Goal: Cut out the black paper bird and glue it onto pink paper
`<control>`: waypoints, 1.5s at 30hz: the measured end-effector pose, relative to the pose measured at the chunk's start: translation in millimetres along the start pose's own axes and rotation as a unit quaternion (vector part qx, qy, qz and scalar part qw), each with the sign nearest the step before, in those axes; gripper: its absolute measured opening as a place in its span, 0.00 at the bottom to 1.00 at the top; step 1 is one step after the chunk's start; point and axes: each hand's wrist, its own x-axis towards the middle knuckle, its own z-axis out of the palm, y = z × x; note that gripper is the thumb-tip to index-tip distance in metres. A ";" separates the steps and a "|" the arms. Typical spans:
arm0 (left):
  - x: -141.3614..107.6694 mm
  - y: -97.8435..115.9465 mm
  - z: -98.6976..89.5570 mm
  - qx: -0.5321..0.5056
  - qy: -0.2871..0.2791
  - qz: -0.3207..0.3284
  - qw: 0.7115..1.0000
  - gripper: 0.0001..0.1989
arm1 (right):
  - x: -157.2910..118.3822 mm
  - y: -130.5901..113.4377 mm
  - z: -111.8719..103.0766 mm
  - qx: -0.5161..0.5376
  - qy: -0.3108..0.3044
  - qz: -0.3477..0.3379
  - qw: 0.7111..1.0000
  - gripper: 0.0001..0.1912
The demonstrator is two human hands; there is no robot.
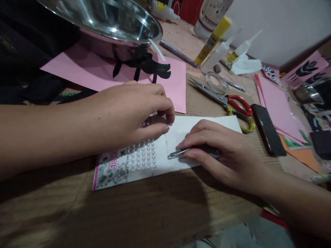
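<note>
A sheet of stick-on pearls lies on the brown table, with rows of small pearl beads and a printed "crystals" end at left. My left hand rests over its upper part, thumb and fingertips curled close together; anything between them is too small to make out. On the bare white part of the sheet, my right hand grips silver tweezers, their tips pointing left toward the pearls. Behind my left hand, a black paper cut-out lies on pink paper.
A steel bowl stands at the back left on the pink paper. Right of it are scissors, a tape ring, glue bottles and a yellow glue stick. A phone and more pink sheets lie at right.
</note>
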 end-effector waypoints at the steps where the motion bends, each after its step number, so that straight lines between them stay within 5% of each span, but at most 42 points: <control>1: 0.1 0.6 -0.4 0.003 -0.002 -0.001 1.000 0.11 | -0.4 -0.7 -0.3 -0.009 -0.001 0.003 1.000 0.05; 17: -0.4 3.5 -3.5 -0.004 -0.012 -0.003 1.000 0.12 | -3.9 0.1 3.0 -0.092 -0.034 -0.020 0.995 0.07; 27: -0.1 -0.3 -0.3 -0.012 -0.001 -0.005 1.000 0.11 | 1.8 3.4 0.1 -0.005 -0.030 -0.024 0.999 0.05; 45: 0.5 1.0 -1.8 -0.004 -0.010 -0.008 1.000 0.11 | 1.6 4.5 2.3 -0.041 -0.041 -0.037 0.998 0.05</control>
